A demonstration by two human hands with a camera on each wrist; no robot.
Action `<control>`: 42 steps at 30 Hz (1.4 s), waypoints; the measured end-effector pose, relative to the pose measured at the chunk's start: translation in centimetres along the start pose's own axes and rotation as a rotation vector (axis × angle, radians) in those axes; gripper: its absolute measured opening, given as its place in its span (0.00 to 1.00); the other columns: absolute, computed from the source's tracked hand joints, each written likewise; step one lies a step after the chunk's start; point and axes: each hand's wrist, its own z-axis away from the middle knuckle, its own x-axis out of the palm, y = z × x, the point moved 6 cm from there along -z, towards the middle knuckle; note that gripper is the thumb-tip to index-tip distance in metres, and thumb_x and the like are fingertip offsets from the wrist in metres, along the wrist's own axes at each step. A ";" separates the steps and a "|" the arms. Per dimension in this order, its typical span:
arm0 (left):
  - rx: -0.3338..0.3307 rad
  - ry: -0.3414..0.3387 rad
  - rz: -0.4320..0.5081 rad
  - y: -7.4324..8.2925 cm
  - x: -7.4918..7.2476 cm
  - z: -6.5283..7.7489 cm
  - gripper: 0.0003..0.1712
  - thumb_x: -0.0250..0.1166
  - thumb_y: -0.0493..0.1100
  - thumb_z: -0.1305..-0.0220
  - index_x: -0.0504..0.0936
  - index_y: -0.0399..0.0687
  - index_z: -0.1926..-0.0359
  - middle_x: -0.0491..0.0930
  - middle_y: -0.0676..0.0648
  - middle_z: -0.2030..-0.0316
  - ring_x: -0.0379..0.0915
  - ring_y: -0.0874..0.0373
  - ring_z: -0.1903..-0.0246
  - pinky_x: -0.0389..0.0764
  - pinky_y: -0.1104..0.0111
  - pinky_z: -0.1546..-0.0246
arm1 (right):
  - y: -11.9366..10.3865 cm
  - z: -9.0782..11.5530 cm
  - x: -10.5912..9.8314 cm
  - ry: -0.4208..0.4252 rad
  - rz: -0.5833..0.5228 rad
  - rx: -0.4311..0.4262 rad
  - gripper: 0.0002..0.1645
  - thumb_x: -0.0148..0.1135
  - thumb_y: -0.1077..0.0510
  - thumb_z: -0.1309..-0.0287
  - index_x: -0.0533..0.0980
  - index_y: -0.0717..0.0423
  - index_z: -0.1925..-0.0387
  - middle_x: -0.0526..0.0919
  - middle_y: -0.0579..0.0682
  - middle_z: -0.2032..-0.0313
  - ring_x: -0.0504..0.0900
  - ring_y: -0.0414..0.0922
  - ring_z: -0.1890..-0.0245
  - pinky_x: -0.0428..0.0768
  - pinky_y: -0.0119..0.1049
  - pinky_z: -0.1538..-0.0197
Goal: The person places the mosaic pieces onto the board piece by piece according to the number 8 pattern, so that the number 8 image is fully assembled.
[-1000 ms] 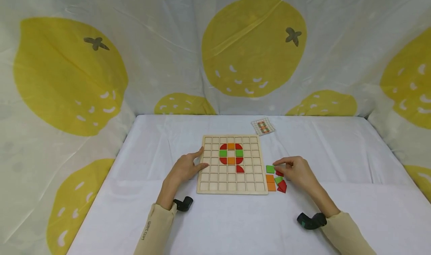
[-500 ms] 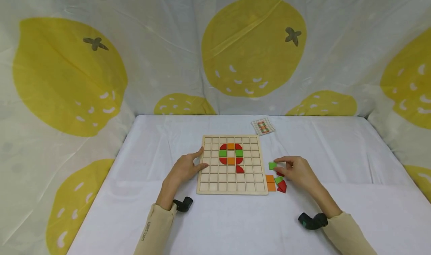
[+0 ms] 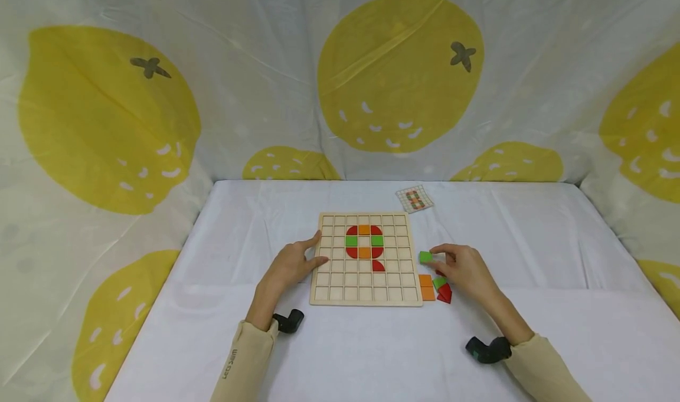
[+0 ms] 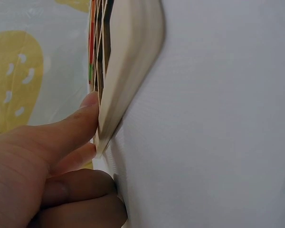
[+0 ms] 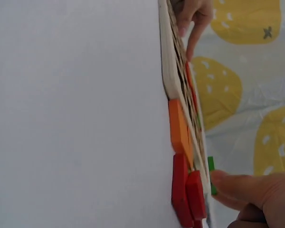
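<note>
A square wooden grid board (image 3: pixel 333 280) lies on the table, with red, orange and green tiles set in some cells. My left hand (image 3: pixel 289 264) touches its left edge, thumb and index finger spread; in the left wrist view the thumb (image 4: pixel 73 126) presses the rim and the other fingers bend beneath. Just off the board's right side, my right hand (image 3: pixel 470 270) pinches a green square tile (image 3: pixel 425 257) between thumb and index finger. In the right wrist view this green tile (image 5: pixel 211 164) stands tilted on edge, partly hidden by the thumb.
Beside the board's lower right edge lie orange square tiles (image 3: pixel 427 287), another green tile (image 3: pixel 439 283) and red tiles (image 3: pixel 445 294). A patterned card (image 3: pixel 415 199) showing a coloured grid design lies behind the board. Lemon-print cloth (image 3: pixel 265 95) hangs behind the white table.
The right hand has taken up the green tile, drawn it slightly right, then lifted it and moved it back left toward the board. The left hand and board have stayed put.
</note>
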 end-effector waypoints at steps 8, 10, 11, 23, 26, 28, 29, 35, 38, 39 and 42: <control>-0.001 0.002 0.007 -0.2 -0.1 0.0 0.44 0.67 0.56 0.29 0.60 0.54 0.20 0.62 0.53 0.84 0.52 0.60 0.82 0.63 0.66 0.74 | -3.4 0.3 2.5 -0.118 -0.097 -0.056 0.17 0.77 0.54 0.42 0.87 0.54 0.52 0.59 0.41 0.83 0.58 0.37 0.82 0.59 0.29 0.75; 0.000 0.002 0.008 -0.1 -0.1 0.0 0.44 0.67 0.56 0.29 0.60 0.54 0.20 0.63 0.53 0.83 0.52 0.60 0.82 0.63 0.66 0.74 | -4.3 0.3 3.3 -0.133 -0.104 -0.075 0.17 0.77 0.54 0.42 0.87 0.55 0.52 0.59 0.41 0.84 0.57 0.36 0.83 0.59 0.29 0.76; -0.001 0.002 0.010 -0.1 -0.1 0.0 0.44 0.67 0.56 0.29 0.60 0.54 0.20 0.63 0.52 0.83 0.52 0.60 0.82 0.63 0.66 0.74 | -4.7 0.3 3.6 -0.136 -0.103 -0.082 0.17 0.77 0.53 0.42 0.87 0.54 0.53 0.59 0.40 0.84 0.57 0.36 0.83 0.58 0.29 0.76; -0.016 0.001 -0.001 -0.2 0.0 0.0 0.44 0.67 0.57 0.30 0.60 0.55 0.20 0.62 0.52 0.82 0.55 0.60 0.81 0.64 0.66 0.74 | -6.9 0.6 6.2 -0.157 -0.051 -0.145 0.14 0.78 0.54 0.43 0.88 0.53 0.56 0.60 0.38 0.86 0.57 0.33 0.82 0.53 0.28 0.74; -0.012 -0.001 0.006 -0.2 -0.1 0.0 0.44 0.67 0.57 0.30 0.60 0.56 0.20 0.60 0.53 0.82 0.55 0.61 0.82 0.64 0.67 0.75 | -6.8 0.6 6.2 -0.146 -0.053 -0.140 0.15 0.79 0.53 0.44 0.88 0.52 0.56 0.60 0.38 0.85 0.57 0.33 0.82 0.54 0.27 0.74; -0.007 -0.004 0.008 -0.1 0.0 0.0 0.44 0.67 0.57 0.30 0.59 0.56 0.20 0.59 0.54 0.84 0.54 0.61 0.83 0.64 0.67 0.75 | -6.7 0.6 6.1 -0.144 -0.057 -0.130 0.14 0.79 0.53 0.45 0.88 0.51 0.56 0.60 0.39 0.85 0.58 0.34 0.82 0.54 0.28 0.73; -0.004 -0.006 0.007 -0.1 0.0 0.0 0.44 0.67 0.57 0.30 0.59 0.56 0.20 0.59 0.54 0.84 0.54 0.61 0.83 0.64 0.67 0.76 | -6.6 0.7 6.0 -0.146 -0.059 -0.126 0.14 0.79 0.53 0.45 0.88 0.51 0.57 0.60 0.39 0.85 0.58 0.34 0.82 0.55 0.28 0.73; -0.001 -0.005 0.007 -0.1 0.1 0.0 0.44 0.68 0.57 0.30 0.60 0.56 0.20 0.57 0.55 0.87 0.53 0.62 0.85 0.63 0.69 0.77 | -6.3 0.7 5.8 -0.151 -0.073 -0.114 0.13 0.79 0.53 0.45 0.89 0.51 0.57 0.59 0.39 0.86 0.59 0.34 0.82 0.55 0.28 0.73; -0.002 -0.003 0.013 -0.1 0.1 0.0 0.44 0.68 0.57 0.30 0.60 0.56 0.20 0.58 0.55 0.86 0.54 0.62 0.84 0.63 0.68 0.77 | -6.2 0.7 6.0 -0.140 -0.067 -0.120 0.13 0.79 0.53 0.45 0.89 0.50 0.57 0.60 0.38 0.85 0.59 0.33 0.82 0.55 0.27 0.74; -0.003 -0.003 0.016 -0.1 0.1 0.0 0.44 0.68 0.57 0.30 0.60 0.56 0.20 0.58 0.55 0.85 0.54 0.62 0.84 0.63 0.68 0.76 | -6.2 0.7 6.0 -0.136 -0.066 -0.125 0.14 0.79 0.53 0.45 0.89 0.50 0.57 0.60 0.38 0.85 0.59 0.33 0.82 0.55 0.27 0.74; -0.001 0.003 0.010 -0.1 0.1 0.0 0.43 0.68 0.56 0.30 0.60 0.55 0.20 0.58 0.55 0.85 0.53 0.62 0.83 0.63 0.68 0.76 | -6.3 0.7 6.2 -0.127 -0.052 -0.138 0.14 0.79 0.54 0.45 0.89 0.50 0.56 0.59 0.38 0.86 0.58 0.32 0.82 0.53 0.27 0.74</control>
